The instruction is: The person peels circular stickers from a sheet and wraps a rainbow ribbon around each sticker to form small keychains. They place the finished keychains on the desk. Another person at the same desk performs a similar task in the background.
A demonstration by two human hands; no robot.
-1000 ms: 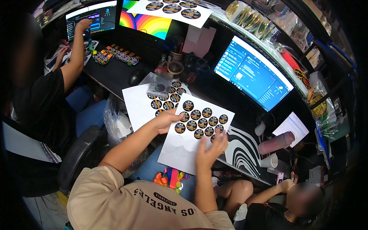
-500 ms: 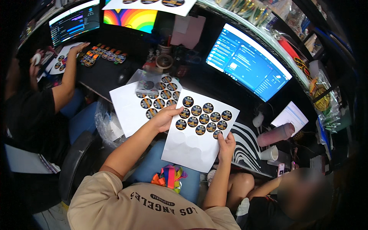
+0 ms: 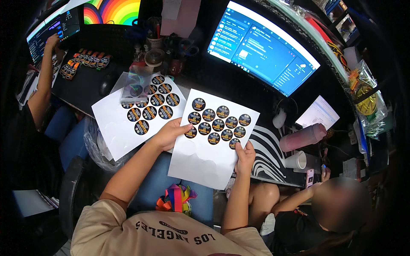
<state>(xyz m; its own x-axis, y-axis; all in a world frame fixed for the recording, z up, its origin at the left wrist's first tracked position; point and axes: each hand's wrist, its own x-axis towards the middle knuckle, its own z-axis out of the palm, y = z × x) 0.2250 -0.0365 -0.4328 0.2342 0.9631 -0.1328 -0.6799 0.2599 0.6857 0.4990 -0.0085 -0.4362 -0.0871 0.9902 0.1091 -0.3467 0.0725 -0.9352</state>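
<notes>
I am holding a sticker sheet (image 3: 211, 141) up over my lap with both hands, so its printed face is tilting toward me and I can read it flat. My left hand (image 3: 169, 134) is closing on the sheet's left edge, thumb lying across the front beside the lowest row of stickers, the other fingers hidden behind the paper. My right hand (image 3: 244, 157) is pinching the lower right edge, thumb on top, fingers curling under. Gripping opposite edges is keeping the paper taut and stopping it from sagging in the middle.

The sheet is white. Round dark stickers (image 3: 218, 123) with yellow and light print are filling its upper half in three staggered rows, above both my hands. The lower half is bare backing, with faint round outlines where stickers are missing.

Below my hands, a bunch of rainbow ribbon (image 3: 175, 198) is lying on my lap. Just beyond my left hand, a second sheet (image 3: 128, 119) of the same stickers is resting on the edge of the dark worktop (image 3: 85, 85), partly hanging over it, with a small clear box (image 3: 136, 83) sitting on its far end. Farther past my right hand a blue-lit monitor (image 3: 260, 47) is glowing. Far off to my left, another person's hand (image 3: 53, 42) is reaching toward a second screen (image 3: 53, 27), beside a row of small medals (image 3: 83, 64).
</notes>
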